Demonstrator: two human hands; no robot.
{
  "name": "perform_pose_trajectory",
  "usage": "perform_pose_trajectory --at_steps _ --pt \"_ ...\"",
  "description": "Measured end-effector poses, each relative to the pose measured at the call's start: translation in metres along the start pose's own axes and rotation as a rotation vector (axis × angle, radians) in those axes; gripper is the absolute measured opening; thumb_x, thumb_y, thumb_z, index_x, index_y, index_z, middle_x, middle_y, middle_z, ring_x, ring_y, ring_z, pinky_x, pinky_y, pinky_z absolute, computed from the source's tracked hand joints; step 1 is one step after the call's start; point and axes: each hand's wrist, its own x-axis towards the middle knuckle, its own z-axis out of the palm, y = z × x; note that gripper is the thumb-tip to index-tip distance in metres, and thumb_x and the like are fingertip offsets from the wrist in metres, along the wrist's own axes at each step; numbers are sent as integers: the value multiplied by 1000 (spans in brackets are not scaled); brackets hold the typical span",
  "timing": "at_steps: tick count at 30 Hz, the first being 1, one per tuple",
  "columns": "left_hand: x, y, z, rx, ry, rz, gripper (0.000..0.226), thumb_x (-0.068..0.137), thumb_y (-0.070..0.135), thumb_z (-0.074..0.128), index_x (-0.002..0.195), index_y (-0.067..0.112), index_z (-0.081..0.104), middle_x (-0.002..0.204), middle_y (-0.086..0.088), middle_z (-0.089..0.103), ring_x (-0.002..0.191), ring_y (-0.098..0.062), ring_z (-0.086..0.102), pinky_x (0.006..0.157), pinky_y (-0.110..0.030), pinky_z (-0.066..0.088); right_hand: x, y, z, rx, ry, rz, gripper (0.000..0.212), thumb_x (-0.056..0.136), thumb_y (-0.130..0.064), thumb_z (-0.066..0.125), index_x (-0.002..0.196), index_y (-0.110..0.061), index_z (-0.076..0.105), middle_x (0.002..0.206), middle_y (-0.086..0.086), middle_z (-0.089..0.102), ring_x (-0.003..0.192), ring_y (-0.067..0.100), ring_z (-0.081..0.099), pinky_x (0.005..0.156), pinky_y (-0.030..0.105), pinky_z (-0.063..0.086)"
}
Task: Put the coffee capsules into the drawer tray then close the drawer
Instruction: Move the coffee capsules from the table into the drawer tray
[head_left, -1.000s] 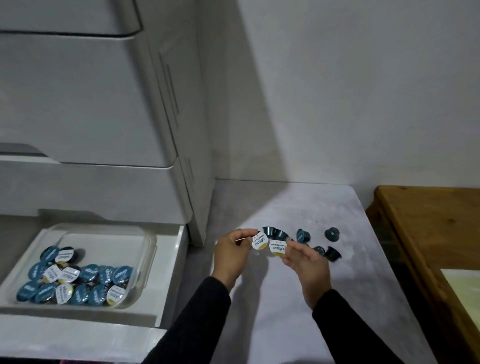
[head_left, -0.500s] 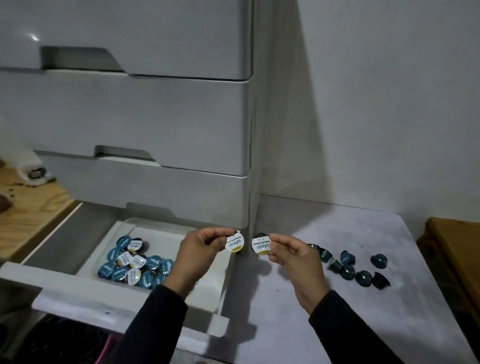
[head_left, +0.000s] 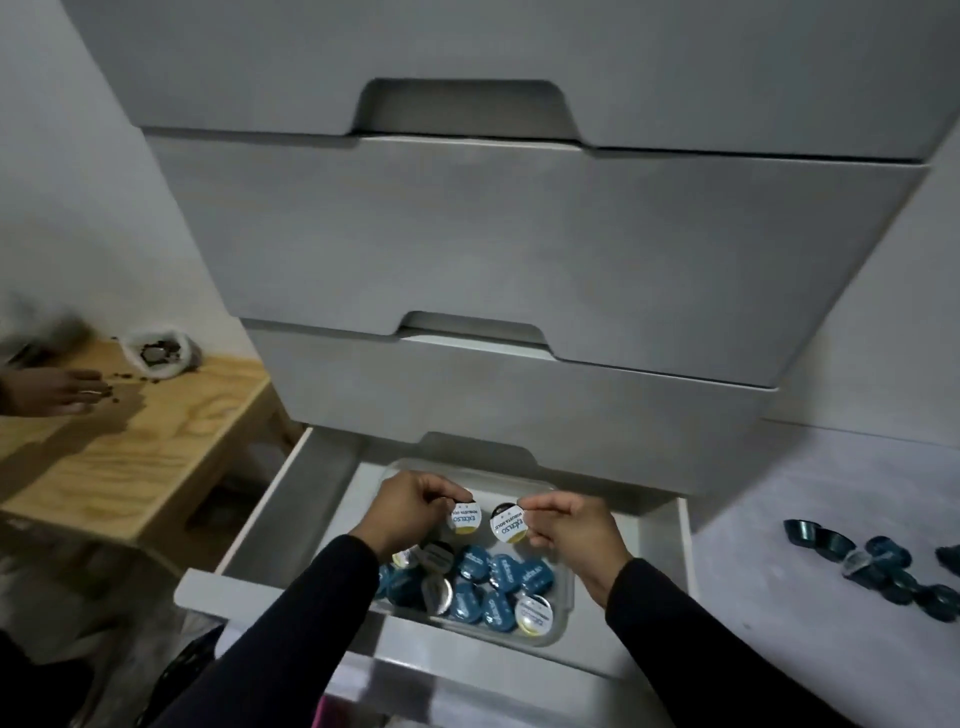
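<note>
Coffee capsules split between three places, going left to right. At far left, on wooden desk, another person's hand near scattered beans and small white bag; no part of the task. In open drawer, clear tray already holding many capsules, blue and white lids up. Above tray, left hand with grip pinching one white-lidded capsule; just beside it, right hand with grip pinching second capsule. Both not yet dropped in. At right, on grey desk, small loose group waiting. Judged well along: two in hand, loose group left, then drawer to close.
</note>
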Motion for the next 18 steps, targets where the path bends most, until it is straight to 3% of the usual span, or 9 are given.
perform_pose_trajectory --at_steps 3,5,8,13,18 --pt "23 -10 -11 31 -102 6 24 88 2 55 85 16 75 85 2 72 79 -16 66 65 -15 51 22 9 18 -97 86 70 17 80 -6 67 70 -19 73 77 5 73 58 13 63 72 32 53" --pt "36 -14 -15 72 -153 8 22 88 6 56 87 18 75 94 5 71 86 -12 66 66 -12 50 30 12 25 -104 126 101 19 80 -3 67 69 -19 71 73 4 71 56 14 62 70 33 52" --pt "51 -19 -17 124 -210 -24 23 89 10 56 83 23 74 96 9 71 84 -2 61 66 -8 43 37 13 35 -129 172 132 20 81 -1 65 71 -18 70 71 6 70 53 12 62 63 27 52" --pt "66 -26 -14 185 -295 -53 33 88 -1 50 76 21 71 88 2 70 72 -3 60 45 -2 41 47 20 44 -182 224 167 22 77 -2 63 63 -18 71 57 6 67 54 16 59 67 30 55" --pt "76 -32 -16 272 -382 -20 29 86 -1 54 77 22 71 85 11 68 79 1 61 53 -3 43 49 22 46 -222 181 179 22 77 1 60 65 -15 69 52 7 62 49 16 55 59 28 51"
